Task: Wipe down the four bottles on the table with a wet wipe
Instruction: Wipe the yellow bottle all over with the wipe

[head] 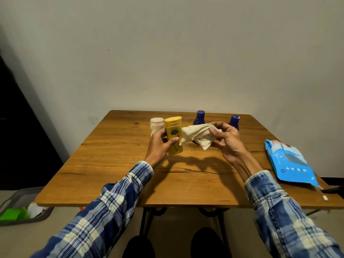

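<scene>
My left hand (pixel 161 141) has its grip closed around the yellow bottle (pixel 174 135), thumb across the front below the label and fingers wrapped behind, holding it upright and lifted just clear of the tabletop (pixel 115 164) at centre frame; my right hand (pixel 226 139) pinches a bunched wet wipe (pixel 197 135) between thumb and fingers, its loose end trailing left until it touches the bottle's right flank. I judge the step in hand to be wiping this yellow bottle, seemingly at its start; to do it well I would wrap the wipe around the body rather than dab with the loose tail, stroke from cap to base, and turn the bottle in the left grip so the patch under the thumb gets cleaned too; a firm hold matters, since a damp plastic surface will likely turn slippery.

Outward from there: the white bottle (pixel 156 126) stands just behind and left of the yellow one, partly hidden by my fingers; two blue bottles wait toward the far edge, one (pixel 199 117) above the wipe, the other (pixel 234 121) behind my right hand; whether any has been wiped I cannot tell. The blue wipes packet (pixel 290 161) lies flat at the right edge of the frame, well apart from the bottles.
</scene>
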### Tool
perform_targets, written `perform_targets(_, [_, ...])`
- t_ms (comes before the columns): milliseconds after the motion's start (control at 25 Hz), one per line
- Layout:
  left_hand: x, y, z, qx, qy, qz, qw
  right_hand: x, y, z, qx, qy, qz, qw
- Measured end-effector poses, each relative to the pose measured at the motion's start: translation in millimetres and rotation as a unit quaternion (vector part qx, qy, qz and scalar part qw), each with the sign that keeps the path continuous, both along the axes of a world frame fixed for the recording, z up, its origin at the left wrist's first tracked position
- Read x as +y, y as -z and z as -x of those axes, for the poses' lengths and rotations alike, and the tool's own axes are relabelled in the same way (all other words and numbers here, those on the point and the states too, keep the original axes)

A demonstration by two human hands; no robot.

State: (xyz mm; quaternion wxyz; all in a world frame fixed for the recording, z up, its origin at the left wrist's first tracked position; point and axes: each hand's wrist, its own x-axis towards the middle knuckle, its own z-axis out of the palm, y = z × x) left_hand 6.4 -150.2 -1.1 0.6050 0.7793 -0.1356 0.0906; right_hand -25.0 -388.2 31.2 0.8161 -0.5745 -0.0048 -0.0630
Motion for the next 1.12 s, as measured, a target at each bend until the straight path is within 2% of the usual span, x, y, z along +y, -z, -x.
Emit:
perform_targets(160, [14.4, 4.6, 1.9, 0.005, -0.016, -0.004, 1.0, 17.9, 7.4, -1.4, -0.037, 0.02, 0.081, 0.996])
perform_targets(360, [21.2, 7.4, 4.0, 0.012, -0.033, -0.008, 0.999, 24.4, 10.9, -0.8, -0.114, 0.04, 0.193, 0.974])
perform_targets(520, [21.2, 6.9, 4.0, 0.015, -0.035, -0.005, 0.999, 25.5, 18.3, -1.6, -0.141, 0.125, 0.246, 0.951])
perform_targets(760, [20.7, 5.7, 4.3, 0.016, -0.033, -0.007, 0.999, 25.7, 21.1, -5.0, -0.158, 0.12, 0.399, 0.895])
perform_targets(880, [20.4, 4.4, 4.6, 0.015, -0.033, -0.007, 0.999, 27.5, 21.7, -2.8, -0.159, 0.14, 0.387, 0.897])
perform_targets(1040, [22.1, 4.6, 3.4, 0.013, -0.033, -0.01, 0.999, 20.5, 28.9, -2.6, -0.135, 0.086, 0.354, 0.921])
perform_targets(1120, [22.1, 4.6, 3.6, 0.009, -0.035, -0.012, 0.999, 19.7, 31.1, -1.7, -0.129, 0.095, 0.363, 0.918])
